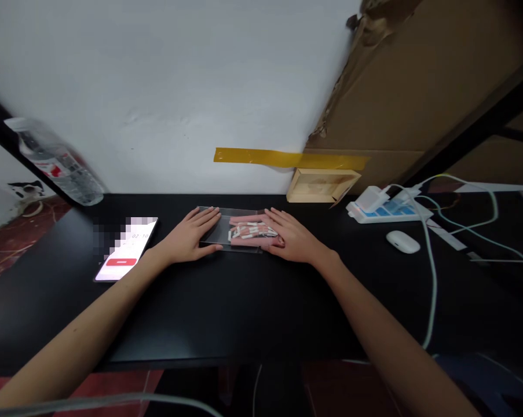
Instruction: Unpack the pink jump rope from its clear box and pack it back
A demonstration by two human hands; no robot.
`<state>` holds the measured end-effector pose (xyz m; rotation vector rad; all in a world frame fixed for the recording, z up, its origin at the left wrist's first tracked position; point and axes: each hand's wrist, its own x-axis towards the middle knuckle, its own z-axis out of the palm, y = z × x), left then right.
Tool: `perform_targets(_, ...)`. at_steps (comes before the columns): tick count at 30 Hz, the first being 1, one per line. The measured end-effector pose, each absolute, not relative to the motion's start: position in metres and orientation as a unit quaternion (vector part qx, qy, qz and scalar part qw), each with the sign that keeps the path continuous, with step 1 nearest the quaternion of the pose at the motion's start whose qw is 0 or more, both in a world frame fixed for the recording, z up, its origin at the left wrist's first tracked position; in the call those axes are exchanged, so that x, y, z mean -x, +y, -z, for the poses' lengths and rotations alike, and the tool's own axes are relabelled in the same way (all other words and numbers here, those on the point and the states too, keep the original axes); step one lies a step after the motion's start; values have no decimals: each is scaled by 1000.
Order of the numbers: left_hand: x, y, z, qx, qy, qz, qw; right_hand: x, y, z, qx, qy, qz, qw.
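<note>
Our left hand, right hand both open, laid flat across clear case, centre of desk. Phone left, bottle far left, wooden box far right; power strip, mouse right. Right hand covers case's right end. Pink-white contents visible.

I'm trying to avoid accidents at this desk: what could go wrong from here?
The clear, flat plastic case has the left grip at one end and the right grip at the other; uneven pressure might skew it.
The rectangular phone with a lit white screen lies right beside the left forearm, which might nudge it.
The pale, thin cable runs toward the front of the black table, right of the right forearm, which might snag it.
</note>
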<state>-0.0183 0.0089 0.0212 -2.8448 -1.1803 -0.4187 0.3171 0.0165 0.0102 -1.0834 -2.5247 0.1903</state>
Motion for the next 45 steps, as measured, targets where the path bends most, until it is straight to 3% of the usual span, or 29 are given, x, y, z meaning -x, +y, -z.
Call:
perform_targets(25, 25, 8, -27, 910, -407, 73, 18, -348, 18, -39, 421, -891, -74, 154)
perform_targets(31, 11, -1, -24, 906, -412, 86, 47, -344, 16, -23, 454, -873, -31, 177)
perform_targets(39, 10, 3, -18, 900, -425, 58, 77, -330, 19, -23, 465, -877, -38, 120)
perform_targets(45, 26, 15, -24, 895, -433, 88, 65, -340, 16, -35, 447, -884, -51, 126)
